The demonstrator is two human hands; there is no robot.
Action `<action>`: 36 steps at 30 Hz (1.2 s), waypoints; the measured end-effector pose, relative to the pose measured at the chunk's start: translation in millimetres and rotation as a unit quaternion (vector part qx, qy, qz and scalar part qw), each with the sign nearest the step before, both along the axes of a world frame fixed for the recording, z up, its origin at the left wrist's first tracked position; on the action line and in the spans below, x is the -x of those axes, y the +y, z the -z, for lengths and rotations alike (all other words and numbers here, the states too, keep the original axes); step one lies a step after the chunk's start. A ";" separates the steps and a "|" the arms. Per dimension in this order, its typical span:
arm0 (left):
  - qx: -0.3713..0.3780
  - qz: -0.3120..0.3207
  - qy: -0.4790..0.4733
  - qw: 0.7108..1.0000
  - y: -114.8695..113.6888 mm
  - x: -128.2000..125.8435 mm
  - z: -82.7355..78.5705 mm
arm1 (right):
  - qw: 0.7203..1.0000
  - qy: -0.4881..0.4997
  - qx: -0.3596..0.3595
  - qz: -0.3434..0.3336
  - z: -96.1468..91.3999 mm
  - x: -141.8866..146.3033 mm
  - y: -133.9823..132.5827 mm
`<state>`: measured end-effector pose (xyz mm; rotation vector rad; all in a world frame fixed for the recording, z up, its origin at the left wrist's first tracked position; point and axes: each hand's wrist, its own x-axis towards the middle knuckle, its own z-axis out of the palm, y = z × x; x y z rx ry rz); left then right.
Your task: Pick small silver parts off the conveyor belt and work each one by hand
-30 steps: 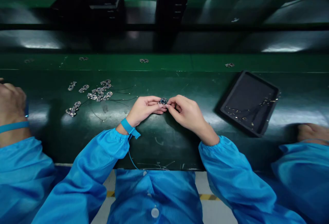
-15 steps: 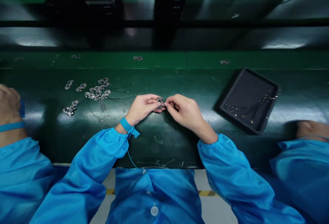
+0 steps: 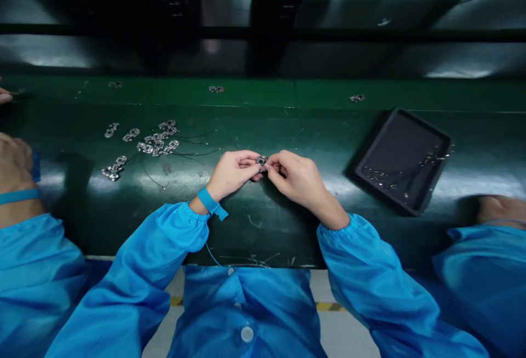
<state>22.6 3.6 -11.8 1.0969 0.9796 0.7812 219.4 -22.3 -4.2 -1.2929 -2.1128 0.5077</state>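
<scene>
My left hand (image 3: 238, 171) pinches a small circuit board (image 3: 261, 160) between thumb and fingers above the green bench. Close against it, my right hand (image 3: 296, 178) is closed, with thumb and forefinger together at the board's right edge. Whatever those fingertips grip is too small and covered to make out. Several more circuit boards (image 3: 158, 140) lie in a loose cluster left of my hands, some with thin black cables (image 3: 191, 155) trailing from them. A blue strap (image 3: 209, 201) circles my left wrist.
To the right, a black tray (image 3: 376, 152) sits at an angle, holding several thin cables (image 3: 411, 174). Spaced-out boards (image 3: 216, 89) lie on the green strip (image 3: 283, 92) behind the bench. Co-workers' hands rest at left (image 3: 15, 163) and right (image 3: 499, 208).
The circuit board in my fingers has turned slightly and its lower part is now more covered. Boards on the rear strip have shifted left. Another person's fingers have appeared at the far left edge.
</scene>
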 end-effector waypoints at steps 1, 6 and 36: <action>-0.003 0.001 0.002 1.000 0.1 0.0 0.0 | 1.000 -0.001 0.000 0.000 0.1 0.1 0.1; -0.013 0.011 0.012 1.000 0.2 -0.2 -0.9 | 1.000 -0.004 0.003 0.001 -0.2 0.3 0.9; -0.034 0.030 0.048 0.998 -0.2 0.4 -5.8 | 0.998 0.006 0.029 0.048 -0.5 -1.8 2.5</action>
